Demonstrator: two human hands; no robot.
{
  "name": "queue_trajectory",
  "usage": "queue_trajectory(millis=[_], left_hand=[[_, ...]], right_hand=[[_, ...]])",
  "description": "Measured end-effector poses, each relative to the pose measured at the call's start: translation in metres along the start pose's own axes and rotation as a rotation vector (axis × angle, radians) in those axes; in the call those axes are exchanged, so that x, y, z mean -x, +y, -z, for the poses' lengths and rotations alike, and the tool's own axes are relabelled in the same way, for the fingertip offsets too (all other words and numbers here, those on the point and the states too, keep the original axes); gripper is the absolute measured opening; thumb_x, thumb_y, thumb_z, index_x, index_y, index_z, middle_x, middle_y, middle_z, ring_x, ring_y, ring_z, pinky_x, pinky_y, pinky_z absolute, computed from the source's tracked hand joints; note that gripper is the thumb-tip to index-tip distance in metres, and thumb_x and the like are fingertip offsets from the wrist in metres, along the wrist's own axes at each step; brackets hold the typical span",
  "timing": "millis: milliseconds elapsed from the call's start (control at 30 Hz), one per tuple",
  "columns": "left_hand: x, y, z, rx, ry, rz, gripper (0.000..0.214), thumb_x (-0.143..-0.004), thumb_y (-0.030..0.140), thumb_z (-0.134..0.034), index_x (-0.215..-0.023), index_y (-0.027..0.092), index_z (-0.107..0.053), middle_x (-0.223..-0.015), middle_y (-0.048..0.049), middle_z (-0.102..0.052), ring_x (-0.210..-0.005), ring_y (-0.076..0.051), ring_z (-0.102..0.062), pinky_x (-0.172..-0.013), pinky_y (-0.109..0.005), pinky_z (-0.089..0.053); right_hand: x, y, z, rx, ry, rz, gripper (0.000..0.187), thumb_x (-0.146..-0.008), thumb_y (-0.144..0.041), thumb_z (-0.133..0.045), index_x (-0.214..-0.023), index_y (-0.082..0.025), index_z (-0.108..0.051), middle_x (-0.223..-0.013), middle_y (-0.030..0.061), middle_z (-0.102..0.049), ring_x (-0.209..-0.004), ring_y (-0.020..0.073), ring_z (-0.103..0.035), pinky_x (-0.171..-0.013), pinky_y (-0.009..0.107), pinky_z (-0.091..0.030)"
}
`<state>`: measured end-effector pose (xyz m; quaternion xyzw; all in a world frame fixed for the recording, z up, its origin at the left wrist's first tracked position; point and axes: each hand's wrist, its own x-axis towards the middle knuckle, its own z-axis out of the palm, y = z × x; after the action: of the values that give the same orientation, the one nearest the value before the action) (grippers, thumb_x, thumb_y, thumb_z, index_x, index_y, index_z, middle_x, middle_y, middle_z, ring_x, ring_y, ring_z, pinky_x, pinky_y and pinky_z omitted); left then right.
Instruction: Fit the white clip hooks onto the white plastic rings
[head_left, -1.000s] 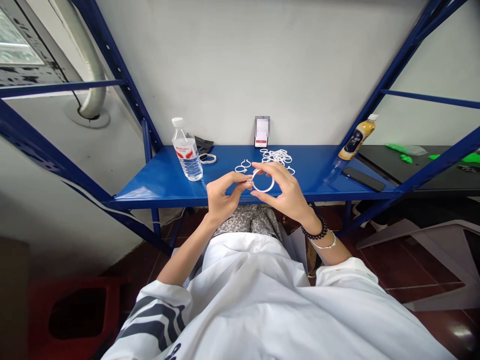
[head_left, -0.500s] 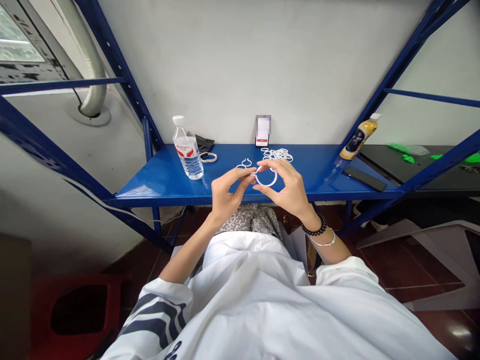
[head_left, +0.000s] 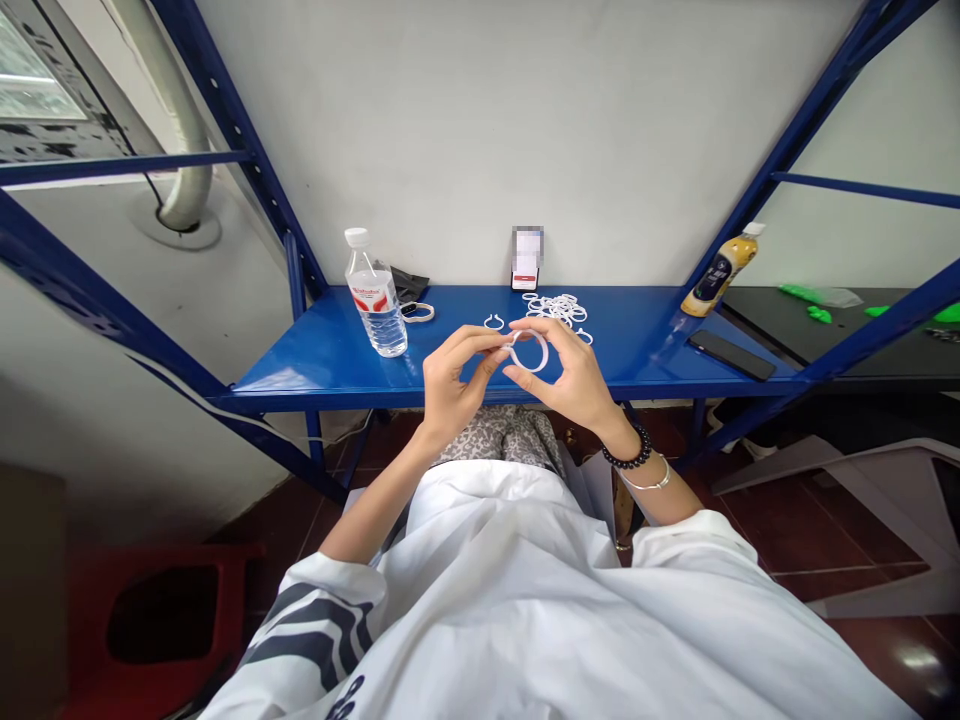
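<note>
Over the front part of the blue table, both hands hold one white plastic curtain ring (head_left: 545,352). My left hand (head_left: 456,385) pinches its left end between thumb and fingertips, which partly hide that end. Around the right side of the ring, the thumb and fingers of my right hand (head_left: 574,380) grip it from below and above. Just beyond the fingertips lies an open white ring (head_left: 493,323). Farther back to the right is a loose pile of white rings (head_left: 556,308), with one ring (head_left: 585,338) at its near side.
A water bottle (head_left: 379,310) stands on the blue table (head_left: 315,350) at left, near a pale band (head_left: 418,312). A lit phone (head_left: 527,260) leans against the wall. On the right are a yellow drink bottle (head_left: 722,272) and a dark phone (head_left: 731,355). Blue posts flank the table.
The ring between my hands has turned slightly and its right side has shifted a little left, along with my right fingers. The head view has moved slightly.
</note>
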<state>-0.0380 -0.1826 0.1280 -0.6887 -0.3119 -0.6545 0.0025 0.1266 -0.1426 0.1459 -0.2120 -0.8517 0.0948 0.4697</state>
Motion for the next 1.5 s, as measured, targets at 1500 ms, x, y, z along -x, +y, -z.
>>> queue_trajectory(millis=[1500], left_hand=[[0.0042, -0.0036, -0.0044, -0.202, -0.097, -0.175, 0.01, -0.088, 0.028, -0.066, -0.096, 0.023, -0.069, -0.108, -0.0058, -0.063, -0.104, -0.019, -0.062, -0.075, -0.029, -0.057]], right_hand=[[0.0018, -0.0018, -0.0046, -0.56, 0.001, -0.079, 0.027, -0.095, -0.05, -0.05, -0.113, -0.03, -0.046, -0.127, 0.0069, -0.064, -0.127, 0.0219, -0.059, -0.096, 0.045, -0.058]])
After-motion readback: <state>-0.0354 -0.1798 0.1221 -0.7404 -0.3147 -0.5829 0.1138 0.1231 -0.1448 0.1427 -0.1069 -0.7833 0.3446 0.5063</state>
